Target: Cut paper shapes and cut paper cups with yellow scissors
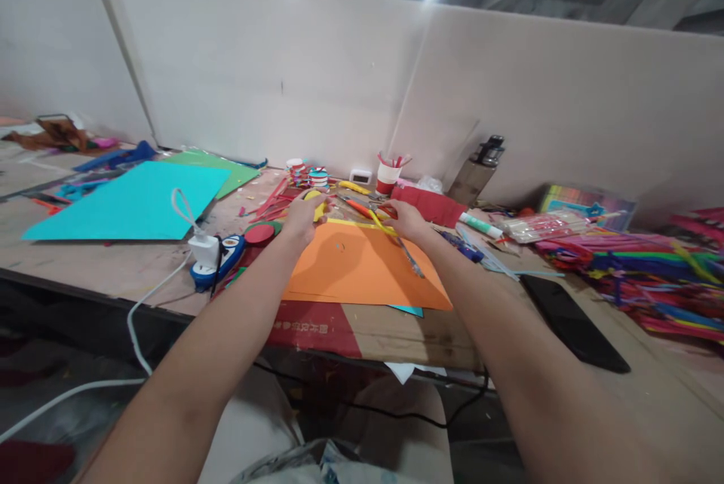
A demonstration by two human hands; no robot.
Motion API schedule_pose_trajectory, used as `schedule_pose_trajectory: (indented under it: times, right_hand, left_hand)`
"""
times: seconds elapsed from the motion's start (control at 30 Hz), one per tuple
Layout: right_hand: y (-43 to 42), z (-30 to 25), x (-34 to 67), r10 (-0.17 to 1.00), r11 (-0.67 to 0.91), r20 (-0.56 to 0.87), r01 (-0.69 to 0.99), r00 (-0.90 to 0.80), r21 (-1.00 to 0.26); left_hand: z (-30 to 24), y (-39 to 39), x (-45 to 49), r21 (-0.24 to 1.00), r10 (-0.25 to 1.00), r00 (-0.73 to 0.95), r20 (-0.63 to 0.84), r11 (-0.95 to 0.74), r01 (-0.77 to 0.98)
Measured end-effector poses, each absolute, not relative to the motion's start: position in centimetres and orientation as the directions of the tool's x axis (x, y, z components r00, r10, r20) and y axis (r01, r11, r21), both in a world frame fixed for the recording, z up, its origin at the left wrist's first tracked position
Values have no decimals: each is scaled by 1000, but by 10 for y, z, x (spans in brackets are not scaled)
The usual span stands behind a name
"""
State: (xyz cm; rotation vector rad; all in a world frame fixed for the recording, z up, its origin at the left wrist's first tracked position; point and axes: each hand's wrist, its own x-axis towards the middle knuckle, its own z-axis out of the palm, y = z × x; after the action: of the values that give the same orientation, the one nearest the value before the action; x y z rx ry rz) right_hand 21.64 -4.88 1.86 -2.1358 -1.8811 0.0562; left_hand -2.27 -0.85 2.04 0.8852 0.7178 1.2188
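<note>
Tabletop [144,267] carries the lot. Turquoise sheet [136,205] lies well left of the orange sheet [362,269], which is flat in front of the person, btwn the forearms: prob. the best spot to work over, as small bits show up well on it. Heaped coloured stems [639,269] sit off to its right, so keep the R elbow tucked to avoid dragging any.

L grip [302,220] is at the orange sheet's far-left corner, fingers curled in w/ hardly any gap, looks pinched on a yellow piece [317,206]. A light hold shd do; hard squeezing might dent it. R grip [406,220] is at the sheet's far edge, right of ctr, fingers half bent; can't tell if it has hold of anything.

Orange tool [357,205], type unclear, is just past the sheet's far edge, btwn the grips; mind its grey end, poss. sharp. Yellow strand [383,227] crosses that edge by the R fingertips; a pinch near its end wd give better control. Grey strand [416,268] is over the sheet's right half; can't tell if they're joined.
</note>
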Motion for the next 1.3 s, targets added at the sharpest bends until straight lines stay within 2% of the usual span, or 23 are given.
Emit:
schedule_pose_trajectory:
  times: [0.1,0.2,0.3,0.4,0.47,0.57,0.67,0.77,0.93,1.07,1.13,1.2,1.3]
  right_hand:
    - [-44,16,219,988,-36,139,969,71,-243]
    - [-39,15,223,992,-44,105,976,67,-214]
    - [-35,16,225,978,-142,125,972,167,-188]
    - [-36,18,222,949,-246,160,954,273,-173]
    - [-43,18,216,946,-252,163,951,282,-180]
    - [-64,20,204,969,-170,155,974,193,-149]
    - [-93,23,195,979,-163,124,986,160,16]
    - [-118,23,193,973,-230,60,965,224,127]
    - [-131,13,201,947,-294,-123,955,296,37]
    - [-130,13,203,935,-330,-142,944,326,-2]
    - [-133,18,196,945,-316,-108,947,310,-48]
    - [-140,22,180,974,-227,-21,960,226,-162]
    - [-154,24,147,995,21,101,936,15,-351]
  left_hand:
    - [18,-11,-19,875,975,224,-4,112,-470]
    - [11,-19,-12,938,948,318,26,86,-336]
    - [2,-26,-4,982,909,382,163,-114,-148]
    - [-6,-27,0,983,888,423,182,-173,-60]
    - [-7,-25,0,988,899,410,155,-143,-60]
    - [-5,-24,-2,989,919,376,120,-79,-123]
    - [-1,-25,-4,985,926,369,78,-15,-170]
    - [4,-22,-6,969,936,351,42,47,-241]
    - [13,-7,-19,882,973,232,18,93,-461]
    - [18,3,-29,829,988,151,-17,98,-551]
    - [18,6,-32,813,991,129,-37,105,-573]
    - [19,7,-33,798,994,104,-43,97,-595]
    - [20,8,-34,786,996,81,-48,87,-612]
